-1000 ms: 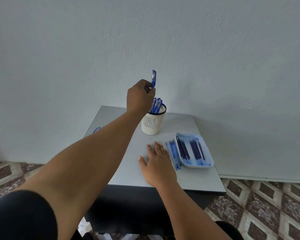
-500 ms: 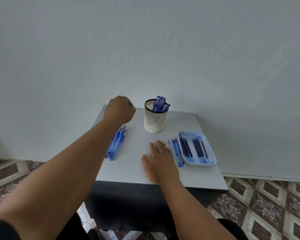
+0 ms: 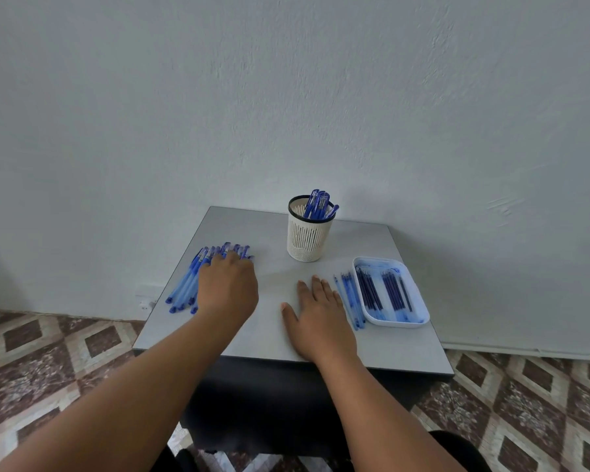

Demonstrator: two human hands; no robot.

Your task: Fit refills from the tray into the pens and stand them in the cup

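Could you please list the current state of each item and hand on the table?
Mesh cup: upright, holding several blue pens.
Tray: flat on the table, dark refills inside.
Loose pens: lying in a pile at the left.
Clear tubes: lying beside the tray.
Left hand: resting on the loose pens.
Right hand: flat on the table, fingers straight.

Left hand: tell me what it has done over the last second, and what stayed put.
The left hand held a pen above the cup, let it go there, then swung left and down onto the loose pens, its fingers hidden behind the hand. The right hand stayed flat on the table; the tray did not move.
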